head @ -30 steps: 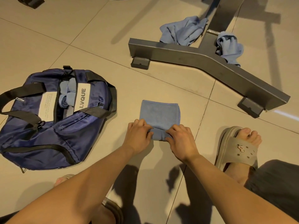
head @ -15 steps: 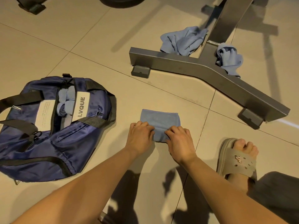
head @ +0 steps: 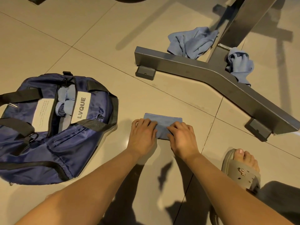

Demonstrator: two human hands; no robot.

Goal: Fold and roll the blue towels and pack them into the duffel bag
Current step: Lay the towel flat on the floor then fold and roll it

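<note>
A folded blue towel (head: 163, 123) lies on the tiled floor in front of me, its near end rolled up. My left hand (head: 142, 135) and my right hand (head: 182, 138) grip that roll from either side, fingers curled over it. Only a short flat strip of towel shows beyond my fingers. To the left lies the navy duffel bag (head: 53, 143), unzipped, with several rolled blue towels (head: 65, 103) inside. Two crumpled blue towels rest by the metal frame: one (head: 193, 42) behind its bar, one (head: 240, 67) draped over it.
A grey metal bench base (head: 203, 70) crosses the floor ahead and to the right, with a foot pad (head: 258, 130) near my right hand. My foot in a tan sandal (head: 241, 171) stands at the lower right. Bag straps (head: 19, 96) spread out at the left.
Both hands have rolled the towel further away from me; the flat part beyond my fingers is much shorter. The view has tilted down slightly.
</note>
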